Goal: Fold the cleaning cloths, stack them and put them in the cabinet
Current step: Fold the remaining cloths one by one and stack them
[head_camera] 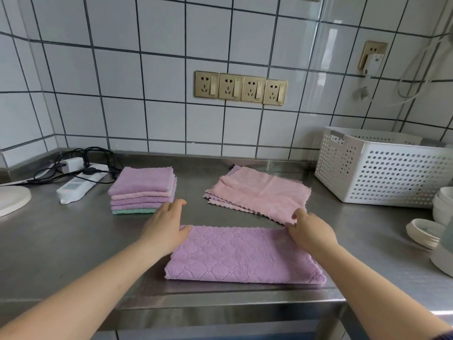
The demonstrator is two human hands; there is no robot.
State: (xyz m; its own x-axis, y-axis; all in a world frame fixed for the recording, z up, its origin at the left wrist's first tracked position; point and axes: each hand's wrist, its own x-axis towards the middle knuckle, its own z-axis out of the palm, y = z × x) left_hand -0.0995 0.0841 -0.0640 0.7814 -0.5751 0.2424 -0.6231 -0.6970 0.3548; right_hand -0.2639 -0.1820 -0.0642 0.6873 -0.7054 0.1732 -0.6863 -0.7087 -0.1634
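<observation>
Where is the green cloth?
In the head view, the green cloth lies at the bottom of the folded stack, left of centre, beside the left hand.

Looking forward and down from head height, facing the tiled wall (pixel 147 69), sitting close over the steel counter (pixel 61 241), arms reaching in from below.

A lilac cloth (pixel 242 256) with a quilted diamond weave lies nearest on the grey steel counter (pixel 61 241). At far right, a pale pink cloth (pixel 259 192) tops a lilac one. The folded stack (pixel 143 190) at far left runs lilac, pink, lilac, then mint green at the bottom. White tiles (pixel 161 77) with dark grout back gold-toned sockets (pixel 241 88); a white perforated basket (pixel 382 165) stands far right.
</observation>
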